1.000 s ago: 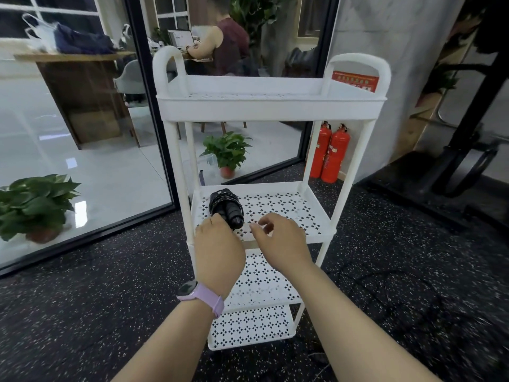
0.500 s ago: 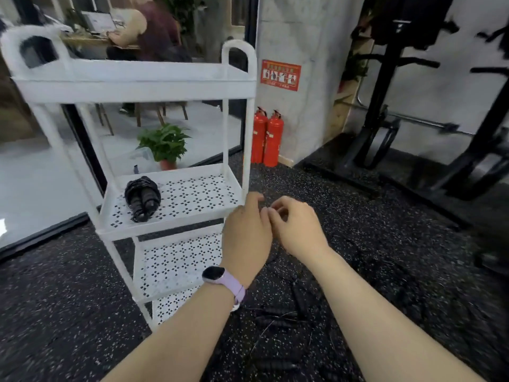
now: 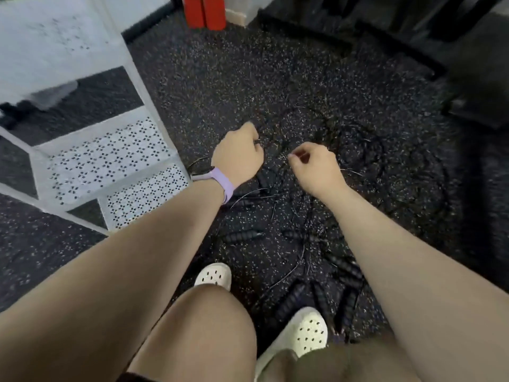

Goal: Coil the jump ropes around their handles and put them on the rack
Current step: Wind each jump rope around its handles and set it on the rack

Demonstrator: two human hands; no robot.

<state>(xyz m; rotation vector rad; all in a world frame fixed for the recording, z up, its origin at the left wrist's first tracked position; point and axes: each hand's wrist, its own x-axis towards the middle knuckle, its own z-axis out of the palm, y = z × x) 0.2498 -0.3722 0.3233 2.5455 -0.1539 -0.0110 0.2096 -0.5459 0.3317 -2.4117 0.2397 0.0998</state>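
Several black jump ropes lie tangled on the dark speckled floor in front of me. Their ribbed handles (image 3: 242, 235) (image 3: 292, 296) (image 3: 346, 267) are scattered near my feet, with thin cords (image 3: 304, 252) running between them. My left hand (image 3: 238, 158), with a purple wristband, hangs above the floor with its fingers loosely curled and holds nothing that I can see. My right hand (image 3: 316, 166) hovers beside it, also loosely curled and empty. The white perforated rack (image 3: 104, 166) stands to the left, with its lower shelves in view.
My white clogs (image 3: 213, 275) (image 3: 305, 329) stand among the handles. Two red fire extinguishers (image 3: 203, 12) stand by the wall at the top. The black base of a gym machine (image 3: 468, 106) lies at the upper right. The picture is blurred by motion.
My view has swung from the rack down to the floor. Both hands have left the shelf with the coiled rope and now hang low over the tangled ropes.
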